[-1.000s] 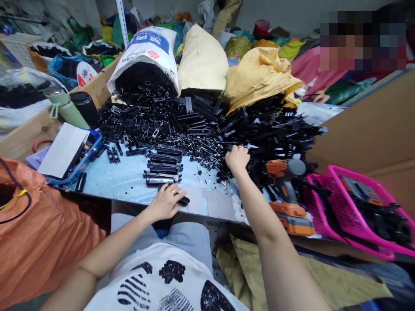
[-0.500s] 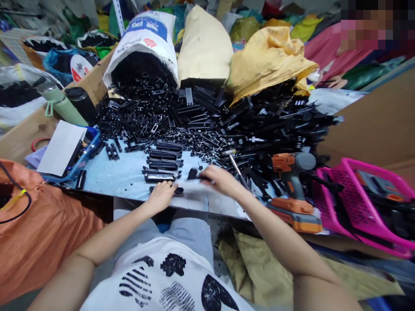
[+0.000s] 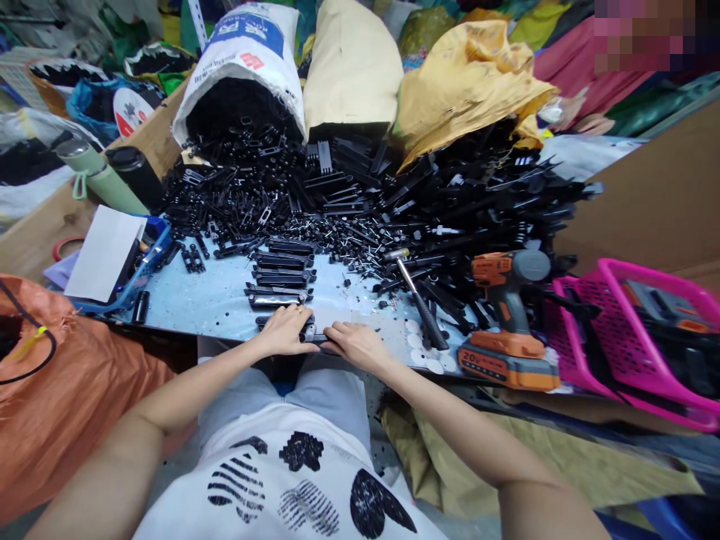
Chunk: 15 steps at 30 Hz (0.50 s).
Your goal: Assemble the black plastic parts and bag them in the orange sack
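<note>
Near the table's front edge, my left hand (image 3: pixel 286 330) presses on a narrow black plastic piece (image 3: pixel 316 337), fingers bent over it and partly hiding it. My right hand (image 3: pixel 355 345) pinches the other end of that piece, thumb and fingers together. Another black part pokes out at the left of my left hand, mostly covered. Just beyond lies a column of long black folded plastic parts (image 3: pixel 280 296), set side by side. A hammer (image 3: pixel 419 300) with a black grip rests to the right.
Loose black parts (image 3: pixel 241 202) heap along the back, below a white sack (image 3: pixel 247 45) and a yellow sack (image 3: pixel 466 82). An orange cordless drill (image 3: pixel 506 315) stands right, beside a pink basket (image 3: pixel 646 345). A green bottle (image 3: pixel 104 176) leans left. Another person's pink sleeve shows top right.
My right hand has come left and down to my left hand, bringing a dark piece with it. The hammer's handle and white discs are now uncovered. The view has shifted slightly.
</note>
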Available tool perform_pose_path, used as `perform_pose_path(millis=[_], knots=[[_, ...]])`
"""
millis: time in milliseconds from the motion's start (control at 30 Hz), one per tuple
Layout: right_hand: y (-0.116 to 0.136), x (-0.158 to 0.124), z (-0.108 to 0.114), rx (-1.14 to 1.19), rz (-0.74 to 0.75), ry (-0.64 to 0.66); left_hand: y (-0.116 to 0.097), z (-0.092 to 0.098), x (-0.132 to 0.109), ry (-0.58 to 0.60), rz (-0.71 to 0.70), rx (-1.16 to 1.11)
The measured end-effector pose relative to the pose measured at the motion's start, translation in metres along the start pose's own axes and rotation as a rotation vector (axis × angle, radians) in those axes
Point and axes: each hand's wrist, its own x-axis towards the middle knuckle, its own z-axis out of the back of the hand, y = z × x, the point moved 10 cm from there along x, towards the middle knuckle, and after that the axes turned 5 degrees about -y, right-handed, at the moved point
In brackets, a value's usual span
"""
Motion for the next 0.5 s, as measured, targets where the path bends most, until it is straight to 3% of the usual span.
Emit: perform_pose_path(millis=[200, 500], knots=[[0.017, 0.001, 0.023, -0.114, 0.013, -0.048, 0.007, 0.010, -0.007, -0.091, -0.007, -0.064], [0.026, 0.005, 0.040, -0.208, 0.069, -0.040, 0.002, 0.015, -0.015, -0.220, -0.092, -0.084]])
